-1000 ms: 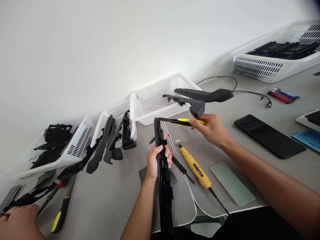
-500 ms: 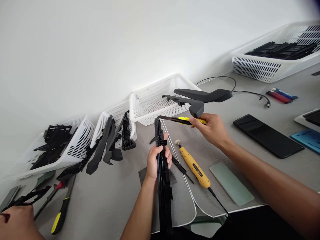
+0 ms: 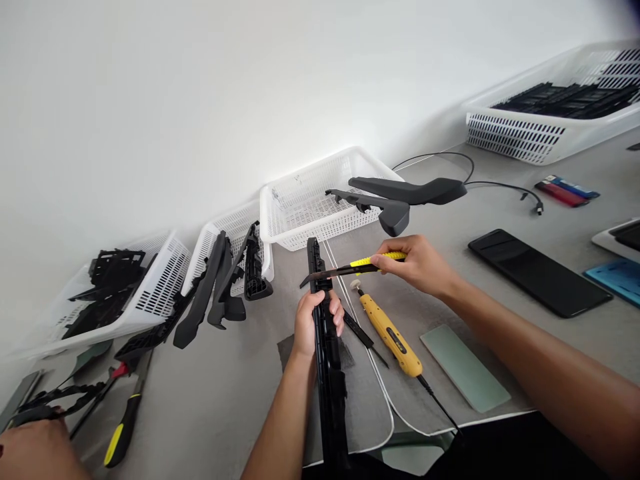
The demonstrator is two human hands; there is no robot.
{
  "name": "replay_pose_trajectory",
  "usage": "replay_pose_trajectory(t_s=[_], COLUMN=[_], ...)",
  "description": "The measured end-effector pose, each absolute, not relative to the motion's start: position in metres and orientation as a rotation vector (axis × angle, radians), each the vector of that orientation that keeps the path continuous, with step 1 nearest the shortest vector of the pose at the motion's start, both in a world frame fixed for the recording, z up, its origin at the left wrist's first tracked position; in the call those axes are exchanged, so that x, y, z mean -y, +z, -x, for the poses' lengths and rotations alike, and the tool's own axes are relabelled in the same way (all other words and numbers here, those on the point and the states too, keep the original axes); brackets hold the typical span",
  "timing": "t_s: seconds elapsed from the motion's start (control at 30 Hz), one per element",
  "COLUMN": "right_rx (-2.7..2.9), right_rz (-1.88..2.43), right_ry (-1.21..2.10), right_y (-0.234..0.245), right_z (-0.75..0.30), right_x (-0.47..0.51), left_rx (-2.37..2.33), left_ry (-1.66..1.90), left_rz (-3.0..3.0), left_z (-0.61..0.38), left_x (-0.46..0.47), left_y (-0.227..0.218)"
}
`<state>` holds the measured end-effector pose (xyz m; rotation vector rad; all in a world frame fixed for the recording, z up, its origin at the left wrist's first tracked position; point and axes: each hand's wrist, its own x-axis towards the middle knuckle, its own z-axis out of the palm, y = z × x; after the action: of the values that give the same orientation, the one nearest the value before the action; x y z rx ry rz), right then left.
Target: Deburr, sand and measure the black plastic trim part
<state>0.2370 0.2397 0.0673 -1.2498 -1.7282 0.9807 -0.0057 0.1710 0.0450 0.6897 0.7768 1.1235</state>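
My left hand (image 3: 315,317) is closed around a long black plastic trim part (image 3: 330,380), held with its far end pointing away from me. In my right hand (image 3: 415,267) is a yellow-and-black utility knife (image 3: 364,267). Its blade lies across the part's upper stretch, just above my left fingers; whether the edge touches the plastic I cannot tell. Beneath them, to the right, a yellow rotary tool (image 3: 391,333) with a small round tip rests on the table, beside a thin black tool (image 3: 365,339).
White baskets (image 3: 300,239) stand along the wall, several with black parts. Two dark grey trim parts (image 3: 407,190) stick out over the middle one. A black phone (image 3: 540,272) and a pale green glass-like plate (image 3: 466,368) lie right. Another person's hand (image 3: 40,450) holds a black piece at lower left.
My right hand has drawn the knife down and slightly left, from the part's far tip to just above my left fingers. The other person's black piece has shifted.
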Motion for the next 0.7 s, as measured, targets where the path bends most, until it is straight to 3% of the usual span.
replay_pose_trajectory(t_s=[0.4,0.7], right_rx=[1.603,1.739], right_rz=[1.349,1.159], right_ry=[0.778,1.006], right_y=[0.0646,0.0715], right_z=[-0.2367,-0.2373], right_x=[-0.2411,-0.2367], left_rx=[-0.805,-0.905], left_ry=[1.098,1.334], left_rz=[-0.655,-0.606], left_z=[0.0029,-0.0023], left_x=[-0.1697,-0.1693], left_y=[0.0502,0.0512])
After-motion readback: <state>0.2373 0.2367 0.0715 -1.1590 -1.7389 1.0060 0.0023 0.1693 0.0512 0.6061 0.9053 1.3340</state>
